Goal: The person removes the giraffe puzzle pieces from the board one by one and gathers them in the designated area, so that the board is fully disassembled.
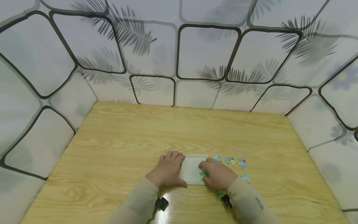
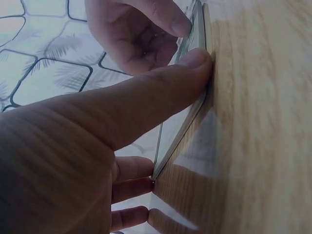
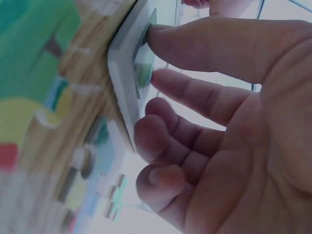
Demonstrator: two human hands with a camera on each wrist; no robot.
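A shallow white puzzle tray lies flat on the table between the two hands. My left hand rests along its left side, fingers stretched at the far corner and thumb on the near edge. Over the tray's right side, my right hand pinches a green jigsaw piece between thumb and index finger. In the right wrist view this piece lies inside the tray, close to its raised rim, while the other fingers curl loosely. Part of the piece is hidden by the fingertips.
Right of the tray, several blue jigsaw pieces lie scattered on the wooden table. A green piece sits under the right wrist, partly covered. Patterned cloth walls stand at the back and both sides.
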